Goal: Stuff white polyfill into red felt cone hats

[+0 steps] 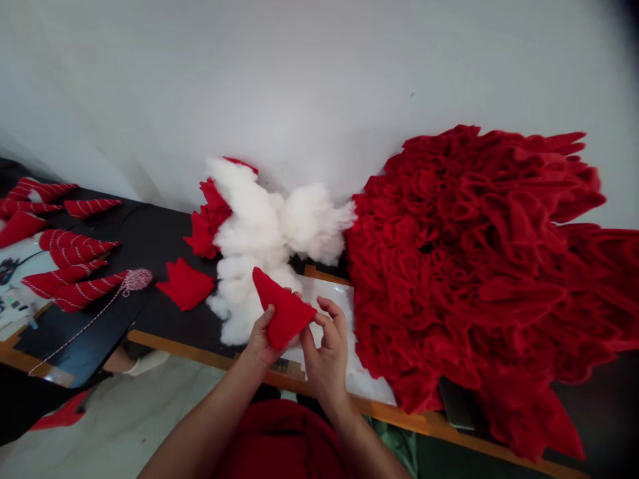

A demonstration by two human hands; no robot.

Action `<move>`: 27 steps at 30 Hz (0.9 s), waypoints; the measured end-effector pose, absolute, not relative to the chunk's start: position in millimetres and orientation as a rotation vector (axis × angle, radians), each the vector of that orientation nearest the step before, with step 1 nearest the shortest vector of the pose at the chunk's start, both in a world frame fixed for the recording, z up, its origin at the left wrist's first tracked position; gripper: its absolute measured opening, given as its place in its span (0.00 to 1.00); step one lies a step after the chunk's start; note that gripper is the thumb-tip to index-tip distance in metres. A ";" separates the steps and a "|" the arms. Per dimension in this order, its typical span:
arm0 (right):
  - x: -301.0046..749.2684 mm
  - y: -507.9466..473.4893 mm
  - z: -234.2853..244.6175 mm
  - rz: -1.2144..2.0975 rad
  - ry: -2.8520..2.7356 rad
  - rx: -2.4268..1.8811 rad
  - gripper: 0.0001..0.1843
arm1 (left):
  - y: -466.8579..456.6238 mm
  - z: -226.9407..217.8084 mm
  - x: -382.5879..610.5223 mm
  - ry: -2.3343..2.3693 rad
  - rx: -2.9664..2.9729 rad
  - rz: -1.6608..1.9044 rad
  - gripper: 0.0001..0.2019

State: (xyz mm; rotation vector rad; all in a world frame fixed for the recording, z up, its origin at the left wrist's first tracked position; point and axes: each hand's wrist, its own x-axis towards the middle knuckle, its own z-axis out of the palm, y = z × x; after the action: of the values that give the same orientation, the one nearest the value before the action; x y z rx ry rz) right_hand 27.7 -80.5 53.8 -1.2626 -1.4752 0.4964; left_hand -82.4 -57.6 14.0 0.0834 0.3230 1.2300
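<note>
My left hand grips a red triangular cloth piece, with the thumb lying over its near face and the other fingers behind. My right hand pinches the right corner of the same piece between thumb and a fingertip, while its other fingers are raised and bent. The piece is held above the table's front edge, in front of a heap of fluffy white stuffing. Whether anything is inside the cloth cannot be seen.
A large pile of red cloth pieces covers the right side. Small red pieces lie left of the stuffing. Farther left are striped red cones and a ball of twine. Another person's arm shows at the lower left.
</note>
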 end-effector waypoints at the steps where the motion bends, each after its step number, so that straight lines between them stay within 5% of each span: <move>1: 27.1 -81.2 53.9 0.482 -1.482 -1.257 0.09 | -57.7 14.9 -82.6 0.329 0.088 1.227 0.19; 4: 24.2 -81.7 52.5 0.483 -1.530 -1.257 0.17 | -58.9 18.2 -81.6 0.341 0.133 1.220 0.21; 9: 23.8 -77.8 51.6 0.567 -1.517 -1.208 0.12 | -60.9 18.6 -79.7 0.361 0.185 1.194 0.23; 27: 27.1 -90.0 48.8 0.429 -1.758 -1.286 0.21 | -57.3 20.9 -89.2 0.380 0.248 1.216 0.28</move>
State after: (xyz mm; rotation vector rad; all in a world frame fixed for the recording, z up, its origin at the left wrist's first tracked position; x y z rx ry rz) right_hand 27.1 -90.0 48.8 -1.2857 -1.7579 0.4288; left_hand -89.2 -57.3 20.9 0.2484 0.3800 1.2156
